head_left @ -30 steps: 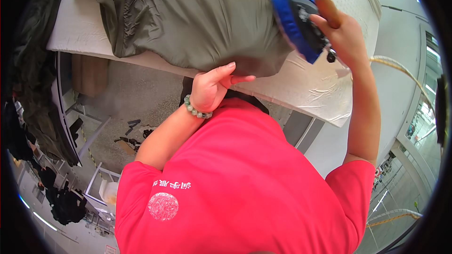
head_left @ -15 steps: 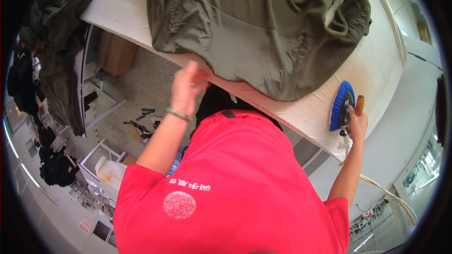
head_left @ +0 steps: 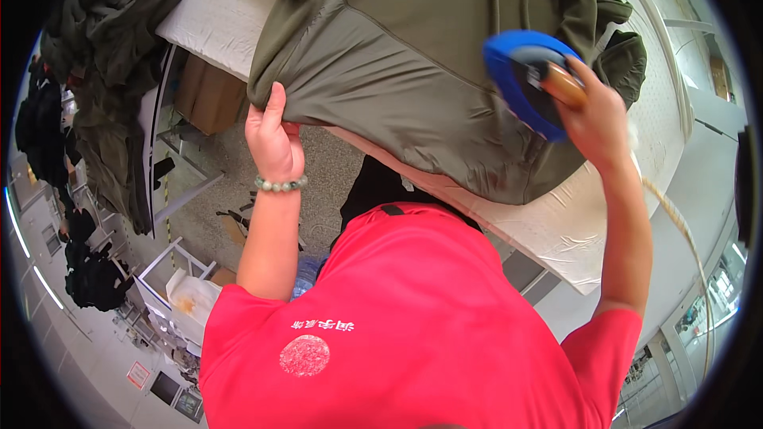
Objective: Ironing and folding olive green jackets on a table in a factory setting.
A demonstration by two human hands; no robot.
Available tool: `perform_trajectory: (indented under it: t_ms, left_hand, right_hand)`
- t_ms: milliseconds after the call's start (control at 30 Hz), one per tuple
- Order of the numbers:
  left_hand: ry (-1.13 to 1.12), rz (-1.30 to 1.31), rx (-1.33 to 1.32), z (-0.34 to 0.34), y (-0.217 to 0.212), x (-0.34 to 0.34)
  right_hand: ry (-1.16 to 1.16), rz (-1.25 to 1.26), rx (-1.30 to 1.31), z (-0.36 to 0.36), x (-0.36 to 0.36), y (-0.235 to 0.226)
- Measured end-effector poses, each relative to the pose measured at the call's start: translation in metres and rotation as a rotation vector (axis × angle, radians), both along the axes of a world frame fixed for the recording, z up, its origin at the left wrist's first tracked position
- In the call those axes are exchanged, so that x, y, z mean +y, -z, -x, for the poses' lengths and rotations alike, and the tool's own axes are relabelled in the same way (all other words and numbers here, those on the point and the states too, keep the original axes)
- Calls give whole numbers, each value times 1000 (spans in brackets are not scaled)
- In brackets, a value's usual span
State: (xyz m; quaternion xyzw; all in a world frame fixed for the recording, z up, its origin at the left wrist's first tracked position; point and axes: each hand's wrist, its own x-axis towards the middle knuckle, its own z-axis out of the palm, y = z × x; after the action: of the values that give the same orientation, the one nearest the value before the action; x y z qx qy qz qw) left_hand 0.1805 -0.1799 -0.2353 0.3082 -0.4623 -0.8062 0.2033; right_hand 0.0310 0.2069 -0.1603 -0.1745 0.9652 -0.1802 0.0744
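Nearest was the person's red shirt (head_left: 421,302), its front close to the near edge of the padded white surface (head_left: 540,230). Beyond it, the left hand (head_left: 276,141), a beaded bracelet (head_left: 280,184) at its wrist, had its grip pinching the near left corner of an olive-green garment (head_left: 413,87), thumb on top, and the cloth creased out from there. To the right, the right hand (head_left: 600,123) had its grip wrapped around the wooden handle of a blue-edged iron (head_left: 509,71), tilted and blurred over the garment's right part; whether it touched the cloth could not be told. The garment lay across the surface, draping past its near edge and reaching far back. Far left hung more dark green clothing (head_left: 111,71).
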Motion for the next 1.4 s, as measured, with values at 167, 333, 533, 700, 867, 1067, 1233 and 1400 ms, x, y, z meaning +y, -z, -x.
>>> perform_trajectory:
  t_ms: [167, 333, 533, 700, 867, 1067, 1233, 1400]
  left_hand:
    - [15, -134, 7, -5, 12, -9]
    - [52, -186, 7, -9, 16, -17]
    - [60, -206, -72, -10, 19, -26]
    - [199, -176, -141, -17, 31, -48]
    - [377, -116, -247, -16, 42, -75]
    - [266, -126, -279, 17, 24, -47]
    - [239, -84, -397, 23, 22, -45]
    - [165, -33, -197, 49, 2, -37]
  right_hand:
    - [-264, -104, -129, 33, -129, 33]
    - [-478, -158, -307, 36, -187, 45]
    - [-20, -398, -281, 46, -148, 25]
    - [400, -298, -108, 19, 18, 23]
    - [1022, -219, -420, -39, 180, 50]
    - [1067, -199, -278, -92, 276, 97]
    - [721, -364, 345, -121, 195, 93]
    - [992, 565, -999, -162, 76, 108]
